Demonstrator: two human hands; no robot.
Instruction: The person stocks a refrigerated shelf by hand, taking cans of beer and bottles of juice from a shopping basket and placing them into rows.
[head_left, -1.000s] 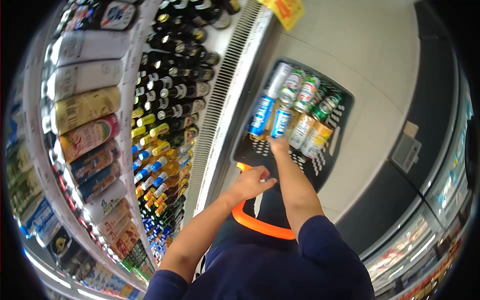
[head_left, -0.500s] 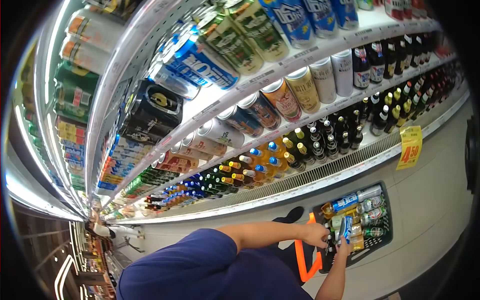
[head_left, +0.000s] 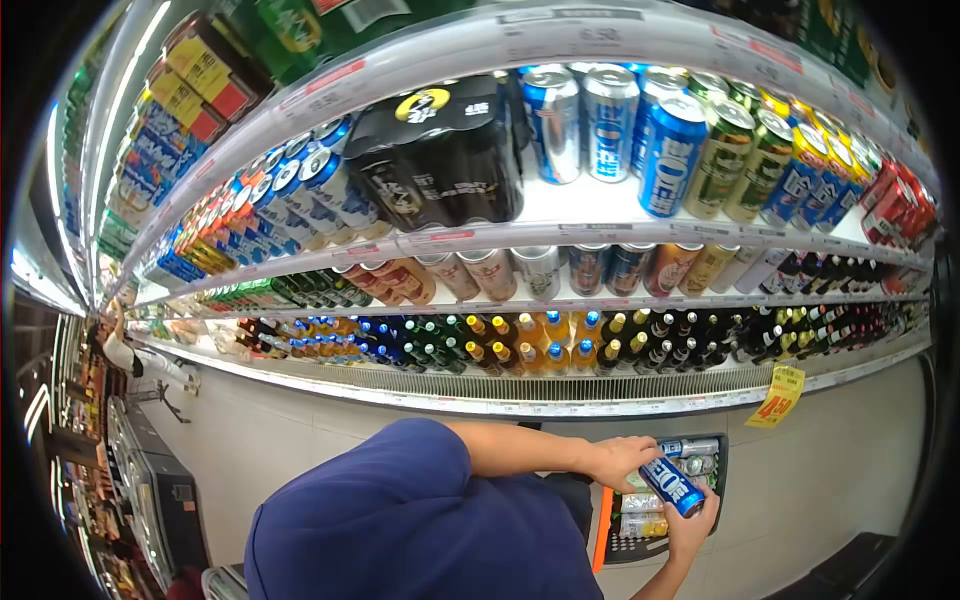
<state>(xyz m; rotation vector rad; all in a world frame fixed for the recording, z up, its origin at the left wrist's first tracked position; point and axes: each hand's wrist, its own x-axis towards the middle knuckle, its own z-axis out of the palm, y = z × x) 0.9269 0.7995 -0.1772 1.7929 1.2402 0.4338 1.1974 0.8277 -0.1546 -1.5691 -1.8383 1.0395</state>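
A blue can with white lettering is held tilted above the shopping basket. My left hand has its fingers against the can's upper left end. My right hand grips the lower right end. Beneath them, the dark basket with an orange handle holds several cans, among them silver ones and yellowish ones. My hands and the blue can hide part of the basket's contents.
Long shelves of cans and bottles cross the view, with a black multipack on an upper one. A yellow price tag hangs from the bottom edge. Another person is far left, near a cart.
The view has turned and the shelves appear more level. The blue can is now raised and larger in view. My left hand has moved from the bottles in the basket to the can.
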